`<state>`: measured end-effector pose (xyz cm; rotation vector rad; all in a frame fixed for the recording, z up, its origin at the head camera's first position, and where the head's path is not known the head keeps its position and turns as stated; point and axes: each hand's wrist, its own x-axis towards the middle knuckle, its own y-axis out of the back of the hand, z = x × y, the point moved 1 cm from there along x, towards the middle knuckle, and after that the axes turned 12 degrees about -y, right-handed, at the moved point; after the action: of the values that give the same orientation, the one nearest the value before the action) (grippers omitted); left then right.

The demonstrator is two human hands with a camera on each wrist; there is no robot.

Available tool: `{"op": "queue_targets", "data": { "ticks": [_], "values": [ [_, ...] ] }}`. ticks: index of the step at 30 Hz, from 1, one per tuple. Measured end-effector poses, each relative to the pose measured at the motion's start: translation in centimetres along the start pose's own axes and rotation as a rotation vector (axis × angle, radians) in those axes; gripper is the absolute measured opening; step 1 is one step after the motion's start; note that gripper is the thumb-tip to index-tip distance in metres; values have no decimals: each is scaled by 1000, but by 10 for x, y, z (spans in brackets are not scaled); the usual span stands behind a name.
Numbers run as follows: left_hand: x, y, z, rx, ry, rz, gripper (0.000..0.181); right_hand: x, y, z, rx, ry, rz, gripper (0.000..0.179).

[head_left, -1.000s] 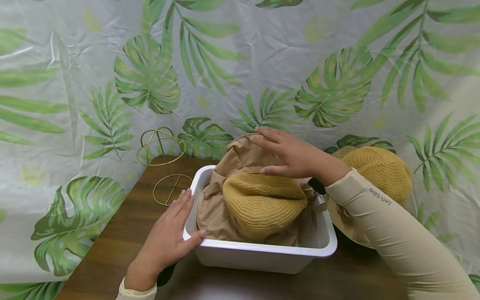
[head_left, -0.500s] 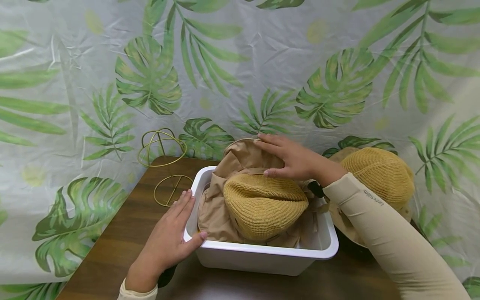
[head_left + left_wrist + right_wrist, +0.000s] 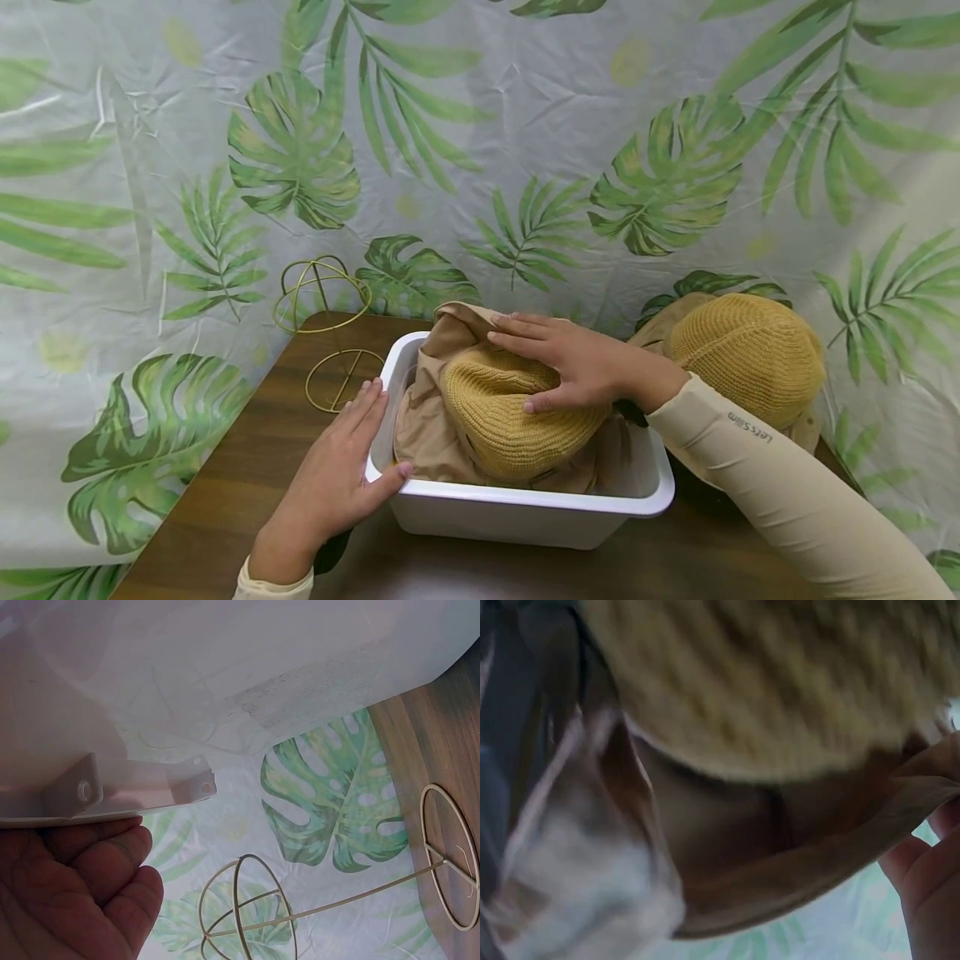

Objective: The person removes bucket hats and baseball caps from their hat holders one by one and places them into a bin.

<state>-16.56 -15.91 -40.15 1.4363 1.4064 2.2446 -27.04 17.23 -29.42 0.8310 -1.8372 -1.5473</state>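
A white plastic bin [image 3: 525, 498] holds a tan fabric hat [image 3: 427, 446] with a mustard knitted beanie [image 3: 510, 437] nested on it. My left hand [image 3: 326, 475] rests on the bin's left rim, fingers straight and thumb over the front corner. In the left wrist view its fingers [image 3: 112, 855] lie under the rim from outside. With fingers spread, my right hand [image 3: 581, 362] presses on the back of the tan hat's brim and on the beanie. The right wrist view shows fingers [image 3: 937, 881] behind the tan brim [image 3: 780, 892], with the ribbed beanie [image 3: 780, 690] close above it.
Right of the bin, another mustard beanie [image 3: 750, 358] sits over tan fabric [image 3: 667, 321], partly behind my right arm. A gold wire hat stand [image 3: 322, 292] is at the back left of the wooden table [image 3: 217, 483]. A leaf-printed sheet [image 3: 540, 125] hangs behind.
My right hand has moved down and forward over the beanie, folding the tan brim's raised back edge lower. The left hand has stayed on the rim.
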Motion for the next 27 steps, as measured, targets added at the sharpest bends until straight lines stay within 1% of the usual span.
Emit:
{"op": "queue_targets", "data": {
  "ticks": [4,7,12,15,20,24,27],
  "values": [
    [0,0,-1,-3,0,3,82,0,-8,-4,-70,47,27,90],
    [0,0,-1,0,-3,5,82,3,-14,-6,-95,57,18,90],
    [-1,-1,-1,-1,4,0,82,7,-27,-7,-95,40,-59,91],
    [-3,-1,0,2,10,0,81,9,-33,-7,-90,43,-88,92],
    [-2,-1,0,-1,7,8,82,12,-39,-8,-70,29,-122,94],
    [-2,-2,-1,-2,0,13,82,14,-43,-12,-29,32,-171,95],
    [-2,-2,0,-4,0,8,82,16,-47,-14,-25,22,-212,95]
  ]
}}
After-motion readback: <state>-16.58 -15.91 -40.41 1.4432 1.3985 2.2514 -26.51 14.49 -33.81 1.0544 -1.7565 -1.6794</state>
